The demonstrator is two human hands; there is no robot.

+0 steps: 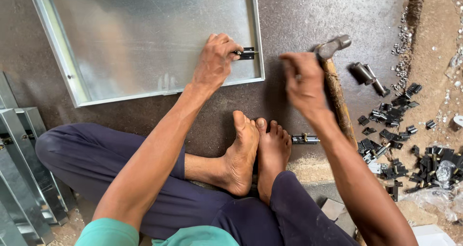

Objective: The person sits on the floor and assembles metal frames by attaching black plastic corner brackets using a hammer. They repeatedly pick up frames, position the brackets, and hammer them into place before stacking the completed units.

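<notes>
Head view: left hand (214, 63) fingers pinch black latch bolt (247, 53) against right rim of galvanised sheet panel (144, 39) on floor. Right hand (304, 84), blurred, fingers closed around hammer (333, 77). Judgement: keep bolt square, fingertips clear, strike lightly.

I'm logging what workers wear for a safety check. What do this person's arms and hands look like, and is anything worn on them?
Both arms are bare from the shoulder down. The left hand and right hand wear no gloves, and no watch or wristband shows. A teal sleeve ends at the left upper arm. The right hand is motion-blurred, so rings cannot be ruled out.
</notes>
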